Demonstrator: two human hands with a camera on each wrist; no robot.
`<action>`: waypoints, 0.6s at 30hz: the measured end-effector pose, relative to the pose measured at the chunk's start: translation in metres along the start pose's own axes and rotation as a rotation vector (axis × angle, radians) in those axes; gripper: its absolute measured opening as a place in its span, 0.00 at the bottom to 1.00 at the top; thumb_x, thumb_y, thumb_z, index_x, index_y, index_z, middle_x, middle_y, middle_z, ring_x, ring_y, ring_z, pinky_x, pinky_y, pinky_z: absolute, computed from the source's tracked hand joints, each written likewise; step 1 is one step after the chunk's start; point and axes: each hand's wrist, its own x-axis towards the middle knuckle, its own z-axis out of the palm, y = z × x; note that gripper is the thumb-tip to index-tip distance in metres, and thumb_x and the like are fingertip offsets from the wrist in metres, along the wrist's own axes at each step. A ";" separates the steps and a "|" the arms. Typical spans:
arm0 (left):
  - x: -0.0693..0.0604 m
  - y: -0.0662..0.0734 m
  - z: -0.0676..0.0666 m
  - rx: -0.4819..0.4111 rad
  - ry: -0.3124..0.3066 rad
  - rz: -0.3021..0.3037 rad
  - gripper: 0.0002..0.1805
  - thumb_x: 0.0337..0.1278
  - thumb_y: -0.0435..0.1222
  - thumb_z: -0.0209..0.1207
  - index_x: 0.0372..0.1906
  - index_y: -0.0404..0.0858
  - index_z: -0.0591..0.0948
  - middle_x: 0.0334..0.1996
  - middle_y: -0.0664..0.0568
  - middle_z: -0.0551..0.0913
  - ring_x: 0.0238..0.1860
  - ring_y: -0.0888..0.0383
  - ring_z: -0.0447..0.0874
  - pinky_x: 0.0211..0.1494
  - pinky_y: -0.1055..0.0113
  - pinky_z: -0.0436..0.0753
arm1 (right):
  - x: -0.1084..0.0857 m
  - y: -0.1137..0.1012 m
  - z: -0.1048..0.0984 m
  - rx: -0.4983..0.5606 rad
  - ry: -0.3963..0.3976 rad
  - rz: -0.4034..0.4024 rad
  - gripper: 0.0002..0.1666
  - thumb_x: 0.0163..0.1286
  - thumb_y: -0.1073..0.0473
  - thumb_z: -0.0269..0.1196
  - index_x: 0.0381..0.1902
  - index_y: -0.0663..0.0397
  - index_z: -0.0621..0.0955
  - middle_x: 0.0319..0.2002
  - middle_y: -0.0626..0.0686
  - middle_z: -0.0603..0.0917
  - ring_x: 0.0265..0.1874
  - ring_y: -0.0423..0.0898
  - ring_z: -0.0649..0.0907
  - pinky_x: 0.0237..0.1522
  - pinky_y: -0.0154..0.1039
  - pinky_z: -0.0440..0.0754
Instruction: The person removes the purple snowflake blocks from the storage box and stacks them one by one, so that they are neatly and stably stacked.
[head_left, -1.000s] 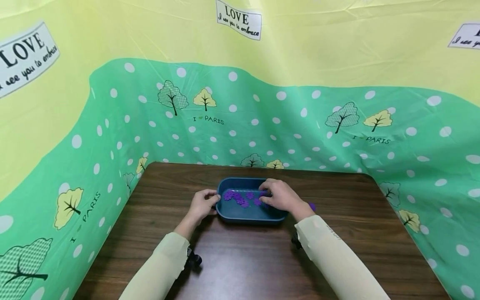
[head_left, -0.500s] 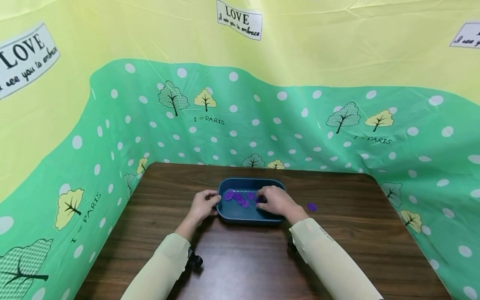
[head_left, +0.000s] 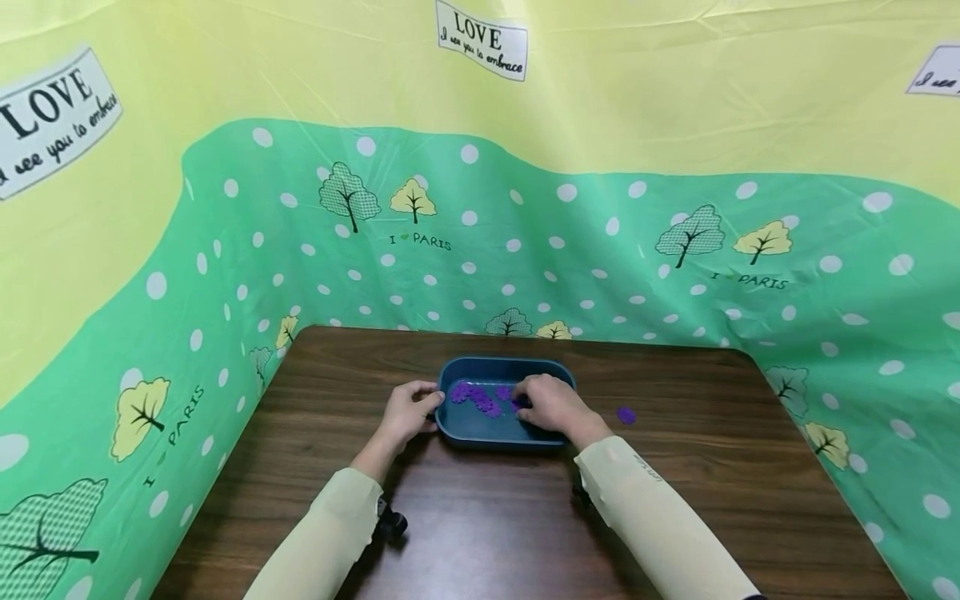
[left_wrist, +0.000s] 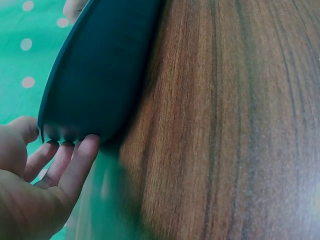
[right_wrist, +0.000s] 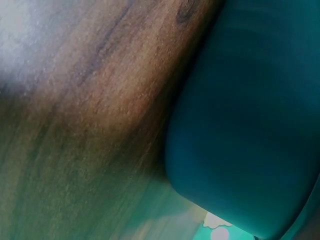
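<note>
A dark blue plastic tray (head_left: 506,442) stands on the table with several small purple flower-shaped pieces (head_left: 480,400) inside. My left hand (head_left: 405,412) holds the tray's left end; in the left wrist view its thumb is at the rim and its fingertips (left_wrist: 91,142) touch the outer wall. My right hand (head_left: 551,404) reaches over the near right side into the tray, fingers bent down at a purple piece. Whether it pinches that piece is hidden. The tray's outer wall (right_wrist: 240,125) fills much of the right wrist view.
One purple disc-like piece (head_left: 626,415) lies on the dark wooden table (head_left: 487,517) to the right of the tray. A green and yellow printed cloth (head_left: 465,225) hangs behind and beside the table.
My right hand has moved slightly left and lower inside the tray, uncovering the purple piece on the table. My left hand stays at the tray's left end.
</note>
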 end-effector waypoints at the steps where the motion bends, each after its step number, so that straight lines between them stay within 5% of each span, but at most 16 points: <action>1: 0.000 0.000 0.000 -0.001 0.000 -0.002 0.20 0.69 0.33 0.62 0.60 0.29 0.80 0.42 0.43 0.81 0.37 0.54 0.85 0.35 0.59 0.93 | 0.000 0.000 0.000 -0.002 0.000 0.001 0.16 0.67 0.52 0.73 0.51 0.47 0.88 0.51 0.49 0.87 0.53 0.49 0.85 0.57 0.49 0.86; 18: 0.002 -0.002 0.000 -0.009 -0.002 -0.005 0.19 0.69 0.34 0.63 0.60 0.29 0.81 0.42 0.43 0.81 0.37 0.54 0.84 0.33 0.62 0.92 | 0.002 -0.003 0.000 0.001 -0.023 0.029 0.14 0.66 0.54 0.73 0.49 0.48 0.88 0.50 0.50 0.85 0.52 0.51 0.84 0.56 0.51 0.85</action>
